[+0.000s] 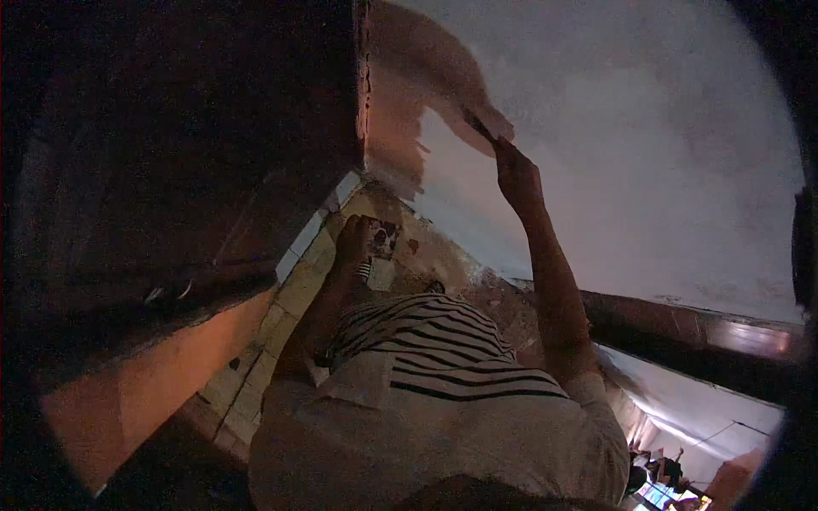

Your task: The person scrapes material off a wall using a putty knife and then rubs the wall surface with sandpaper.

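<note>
My right hand [519, 179] is raised to the white wall [607, 179], closed around a thin, dark tool [480, 126] that looks like a paintbrush. Its tip is at or near the wall, along the edge of a brownish-orange patch [409, 70] with streaked borders. Low down, my left hand [353, 239] grips the side of a small open container [383, 235] with dark smears in it. Dim light hides the fingers of both hands and the container's full shape.
A dark panel or door [192, 128] stands close on the left, meeting the wall at a corner. Below lies a stained tiled floor [300, 287]. An orange surface [185, 345] is at lower left. A dark ledge [671, 322] runs along the right; a lit area with clutter [668, 476] lies beyond.
</note>
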`<state>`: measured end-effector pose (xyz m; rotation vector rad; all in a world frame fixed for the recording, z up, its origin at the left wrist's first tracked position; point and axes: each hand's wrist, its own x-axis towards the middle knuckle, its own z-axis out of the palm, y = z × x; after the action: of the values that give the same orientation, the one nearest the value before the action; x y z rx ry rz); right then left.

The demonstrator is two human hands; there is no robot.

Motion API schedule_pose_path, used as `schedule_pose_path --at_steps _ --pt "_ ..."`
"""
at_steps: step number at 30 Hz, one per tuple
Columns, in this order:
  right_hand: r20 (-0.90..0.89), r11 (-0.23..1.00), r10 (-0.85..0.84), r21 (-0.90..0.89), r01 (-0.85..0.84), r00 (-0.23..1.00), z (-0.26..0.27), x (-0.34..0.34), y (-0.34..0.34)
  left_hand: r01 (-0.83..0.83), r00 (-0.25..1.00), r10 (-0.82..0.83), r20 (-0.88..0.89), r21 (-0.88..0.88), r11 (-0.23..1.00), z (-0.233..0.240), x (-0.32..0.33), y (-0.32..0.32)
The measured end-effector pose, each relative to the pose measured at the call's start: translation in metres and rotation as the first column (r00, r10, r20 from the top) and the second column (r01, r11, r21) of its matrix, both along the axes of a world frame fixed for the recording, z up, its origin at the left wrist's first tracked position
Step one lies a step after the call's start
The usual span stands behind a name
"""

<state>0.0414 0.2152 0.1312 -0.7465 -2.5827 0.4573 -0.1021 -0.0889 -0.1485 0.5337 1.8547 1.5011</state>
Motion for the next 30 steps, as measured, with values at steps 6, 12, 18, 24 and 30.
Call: schedule_pose_path --at_steps 6,12,18,24,30 --pt "-0.043 0.971 0.113 0.218 -0.101 0.993 0.017 -0.005 0.006 0.072 0.987 -0.066 -0.145 0.039 0.997 -0.076 -0.049 -0.036" --pt "0.165 0.967 -0.066 0.255 0.022 0.984 0.010 -0.015 -0.002 0.032 0.985 -0.011 0.172 -0.118 0.992 0.011 -0.055 -0.019" --pt "0.247 0.975 -0.158 0.190 0.112 0.956 0.025 -0.011 -0.011 -0.084 0.953 0.102 0.285 -0.075 0.994 -0.082 -0.079 -0.024" --pt "0.186 0.963 -0.081 0.269 0.028 0.979 -0.026 -0.049 0.000 0.177 0.851 -0.274 -0.448 -0.246 0.953 -0.070 -0.059 -0.032" --pt "0.216 0.981 -0.160 0.146 0.130 0.963 -0.013 -0.038 -0.014 0.126 0.990 -0.126 -0.060 0.007 0.992 -0.065 -0.072 -0.035"
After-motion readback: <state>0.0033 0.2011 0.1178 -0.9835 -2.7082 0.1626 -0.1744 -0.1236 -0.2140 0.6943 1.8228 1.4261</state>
